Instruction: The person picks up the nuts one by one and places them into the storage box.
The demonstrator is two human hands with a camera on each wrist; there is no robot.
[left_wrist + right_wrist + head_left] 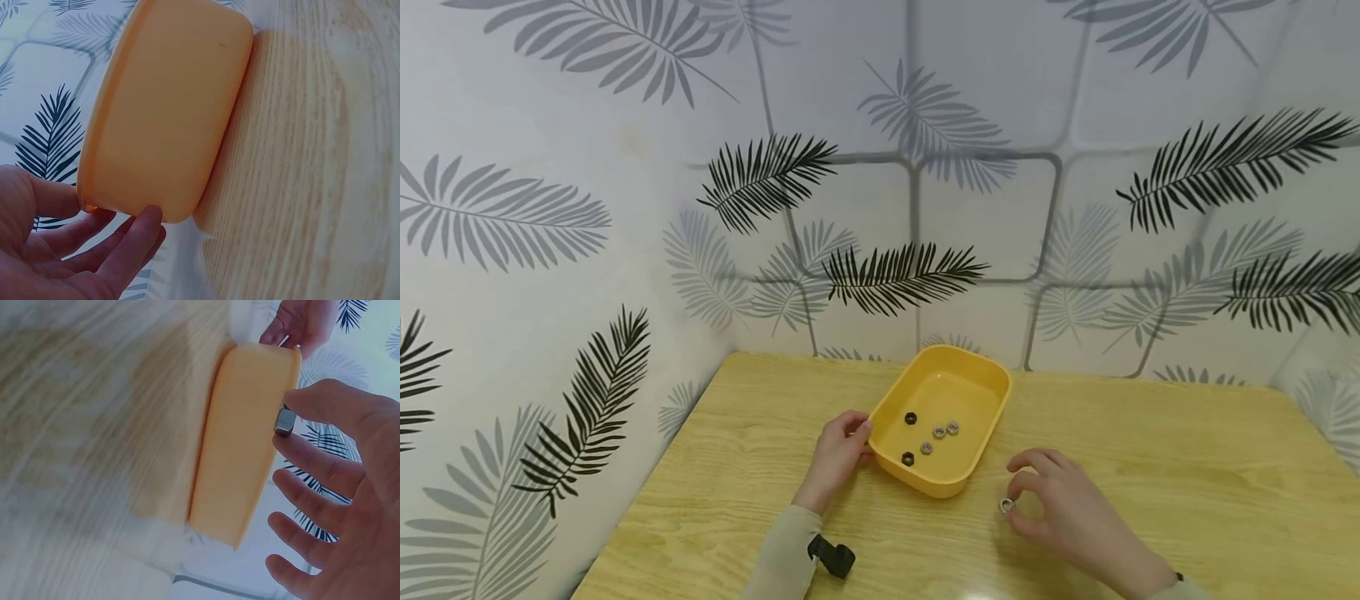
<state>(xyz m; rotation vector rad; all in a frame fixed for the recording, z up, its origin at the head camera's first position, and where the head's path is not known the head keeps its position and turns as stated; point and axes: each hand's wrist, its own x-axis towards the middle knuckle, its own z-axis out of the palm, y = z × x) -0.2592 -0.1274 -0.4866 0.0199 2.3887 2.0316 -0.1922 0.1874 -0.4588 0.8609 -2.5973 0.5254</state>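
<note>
**Right hand pinching a nut beside the yellow tray**

I am watching the right hand [1067, 508] pinching a silver nut [1007, 506] between thumb and forefinger, just off the near right corner of the yellow tray [992, 421]. The other fingers are spreading loosely, curled round nothing. In the right wrist view the nut [284, 421] is sitting at the fingertips, close to the tray's wall [240, 437].

The left hand [838, 454] is resting against the tray's left rim, thumb on the edge and fingers lying relaxed along the outer wall; the left wrist view is showing the fingers [134, 240] touching the tray [165, 106] from outside rather than curling round it.

Inside the tray, two black nuts [911, 418] and three silver nuts [939, 432] are lying on the bottom. The tray is standing on a wooden table [1150, 450].
</note>
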